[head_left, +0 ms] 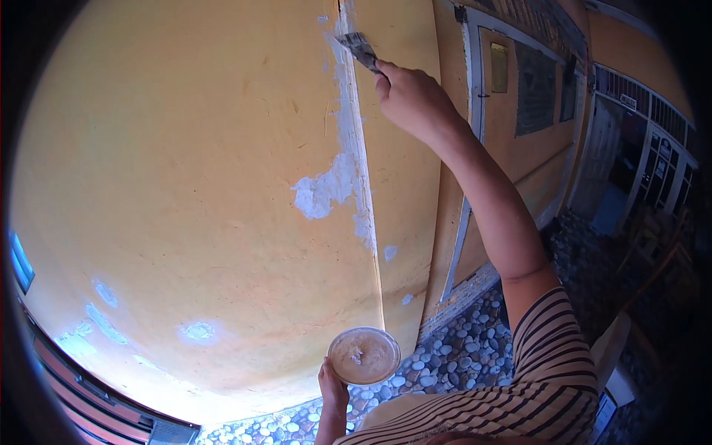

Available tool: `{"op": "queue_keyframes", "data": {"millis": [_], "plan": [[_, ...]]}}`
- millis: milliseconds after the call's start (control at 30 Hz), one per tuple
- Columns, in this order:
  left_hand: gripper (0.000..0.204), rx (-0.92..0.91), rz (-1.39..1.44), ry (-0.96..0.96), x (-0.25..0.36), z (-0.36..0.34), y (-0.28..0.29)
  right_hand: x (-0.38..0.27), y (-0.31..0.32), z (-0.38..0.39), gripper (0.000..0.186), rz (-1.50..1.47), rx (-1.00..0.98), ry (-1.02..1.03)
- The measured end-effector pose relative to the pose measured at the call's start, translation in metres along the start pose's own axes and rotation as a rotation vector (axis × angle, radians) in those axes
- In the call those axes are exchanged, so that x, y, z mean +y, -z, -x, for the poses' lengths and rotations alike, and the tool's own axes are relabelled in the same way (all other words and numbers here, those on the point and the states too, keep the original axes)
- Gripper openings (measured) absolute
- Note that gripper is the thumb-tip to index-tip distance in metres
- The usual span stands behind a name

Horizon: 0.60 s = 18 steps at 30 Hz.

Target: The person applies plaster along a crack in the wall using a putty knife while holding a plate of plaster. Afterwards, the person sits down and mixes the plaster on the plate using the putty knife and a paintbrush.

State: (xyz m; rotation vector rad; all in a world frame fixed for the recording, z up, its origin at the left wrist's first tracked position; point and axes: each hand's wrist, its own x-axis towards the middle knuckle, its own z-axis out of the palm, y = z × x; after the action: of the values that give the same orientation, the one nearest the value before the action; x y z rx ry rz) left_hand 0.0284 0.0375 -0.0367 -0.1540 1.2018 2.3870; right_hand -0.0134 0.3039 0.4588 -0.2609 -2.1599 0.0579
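Observation:
My right hand (411, 100) is raised high with its fingers closed on the handle of a putty knife (356, 48). The blade lies at a pale vertical crack strip (356, 148) on the yellow wall (185, 148), near the top of the view. Irregular whitish filler patches (319, 193) spread left of the strip. Low in the view, my left hand (332, 382) holds a round shallow container (363, 354) by its left side; it has pale paste in it, with a small lump near the middle.
A framed panel (534, 89) is to the right, with an open doorway (608, 163) farther back. Dim wooden furniture (660, 245) stands at the right. A pebble-patterned floor (467, 348) runs along the wall's foot. Dark red slats (89, 400) show at the lower left.

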Motion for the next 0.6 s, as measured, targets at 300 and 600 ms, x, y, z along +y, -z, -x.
{"op": "queue_keyframes", "data": {"millis": [300,600], "plan": [[0.046,-0.029,-0.040,0.020,-0.008,0.003,-0.006,0.015,0.023,0.013,0.040,-0.137,-0.081,-0.051],[0.046,-0.074,-0.040,0.034,-0.005,-0.014,-0.004,-0.006,0.005,0.015,0.040,-0.190,-0.049,-0.017]]}}
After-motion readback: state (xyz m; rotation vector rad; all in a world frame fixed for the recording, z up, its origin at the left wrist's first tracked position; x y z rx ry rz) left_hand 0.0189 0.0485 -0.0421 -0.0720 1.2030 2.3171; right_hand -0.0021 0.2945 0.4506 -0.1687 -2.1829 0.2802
